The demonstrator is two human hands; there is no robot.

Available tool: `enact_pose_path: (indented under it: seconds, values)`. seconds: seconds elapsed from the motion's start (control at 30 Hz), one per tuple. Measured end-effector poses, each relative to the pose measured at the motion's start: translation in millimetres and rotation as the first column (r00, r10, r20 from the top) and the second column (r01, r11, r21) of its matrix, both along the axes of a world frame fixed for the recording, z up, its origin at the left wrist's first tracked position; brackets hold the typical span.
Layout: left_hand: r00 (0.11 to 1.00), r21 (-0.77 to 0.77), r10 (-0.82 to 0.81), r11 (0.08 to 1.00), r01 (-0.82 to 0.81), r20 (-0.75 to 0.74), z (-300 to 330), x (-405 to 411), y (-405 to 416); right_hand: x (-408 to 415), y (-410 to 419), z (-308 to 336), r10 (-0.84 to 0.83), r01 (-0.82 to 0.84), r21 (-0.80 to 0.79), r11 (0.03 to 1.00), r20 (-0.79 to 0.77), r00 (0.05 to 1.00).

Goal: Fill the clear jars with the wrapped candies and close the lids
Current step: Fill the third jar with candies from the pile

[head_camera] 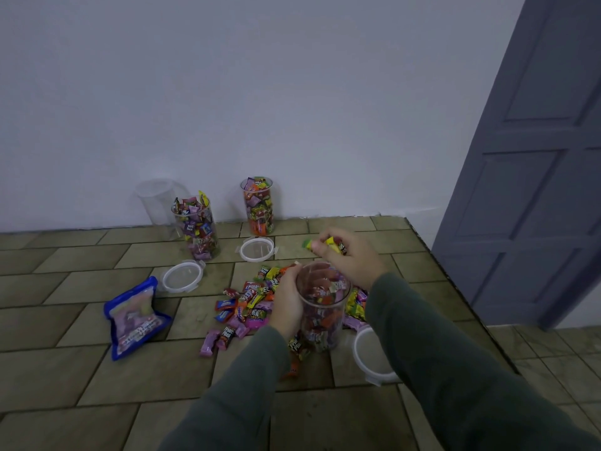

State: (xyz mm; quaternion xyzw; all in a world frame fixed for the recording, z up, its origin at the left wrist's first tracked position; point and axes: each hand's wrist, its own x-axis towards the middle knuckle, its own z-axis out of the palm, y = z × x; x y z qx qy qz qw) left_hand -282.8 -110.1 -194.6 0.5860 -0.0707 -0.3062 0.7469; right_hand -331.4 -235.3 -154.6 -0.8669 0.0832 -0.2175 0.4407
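**Candies poised over the third jar**

Fingers of the right hand (349, 255) pinched a small bunch of wrapped candies (328, 245), raised just past the rim at the jar's twelve o'clock, likely ready to drop in. The left hand (287, 299) wrapped round the near jar (322, 307) at its nine o'clock, apparently steadying it; it looked over half full. Loose candies (247, 304) lay around its base, a lid (370, 353) at four o'clock. Out at eleven o'clock stood two brimming jars (196, 227) (258, 206), lidless, their lids (182, 276) (257, 249) lying before them, and an empty jar (156, 200). A blue pouch (133, 315) lay at nine.
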Motion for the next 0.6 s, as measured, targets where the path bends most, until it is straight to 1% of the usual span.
enact_pose_path:
  seconds: [0.03, 0.1, 0.2, 0.27, 0.37, 0.43, 0.47, 0.5, 0.53, 0.57, 0.6]
  values:
    - [1.000, -0.001, 0.008, 1.000, -0.008, -0.006, 0.5, -0.5, 0.3, -1.6, -1.7, 0.9, 0.020, -0.024, -0.069, 0.997, -0.049, 0.999]
    - [1.000, -0.006, 0.023, 1.000, -0.023, -0.003, -0.1, -0.1, -0.3, -4.0, -3.0, 3.2, 0.050, -0.065, -0.143, 0.988, -0.104, 0.993]
    - [0.999, 0.003, 0.040, 0.999, -0.040, 0.008, -0.2, 0.7, 0.1, -3.5, -3.8, 6.9, 0.068, -0.081, -0.172, 0.982, -0.078, 0.995]
    - [0.999, 0.006, 0.046, 0.999, -0.046, 0.000, -1.0, 1.3, -0.5, -1.9, -5.1, 7.8, 0.083, -0.100, -0.239, 0.966, -0.078, 0.993]
    - [0.999, 0.005, 0.047, 0.999, -0.047, 0.006, -3.1, 2.3, -1.9, -0.1, -6.3, 10.4, 0.086, -0.121, -0.352, 0.928, -0.113, 0.990]
    - [0.999, 0.006, 0.044, 0.999, -0.044, 0.007, -4.6, 2.7, -1.8, -0.2, -5.0, 12.4, 0.073, -0.125, -0.373, 0.919, -0.149, 0.986]
    - [0.999, 0.008, 0.040, 0.999, -0.040, 0.001, -4.1, 2.3, -1.5, 0.5, -4.2, 13.0, 0.080, -0.128, -0.335, 0.933, -0.153, 0.985]
    - [1.000, 0.009, 0.025, 1.000, -0.025, -0.014, -3.7, 2.0, -1.1, 1.9, -3.2, 13.0, 0.103, -0.133, -0.250, 0.959, -0.132, 0.986]
    - [1.000, 0.009, 0.008, 1.000, -0.008, -0.030, -3.2, 1.6, -0.7, 3.1, -0.6, 14.0, 0.135, -0.145, -0.116, 0.983, -0.088, 0.987]
    - [0.999, 0.005, -0.005, 1.000, 0.006, -0.038, -3.0, 1.6, -0.5, 4.8, 2.3, 15.3, 0.165, -0.163, 0.056, 0.985, -0.024, 0.986]
    - [0.999, -0.001, -0.019, 1.000, 0.019, -0.037, -3.6, 1.8, -1.0, 6.8, 5.3, 16.8, 0.179, -0.186, 0.237, 0.954, 0.048, 0.983]
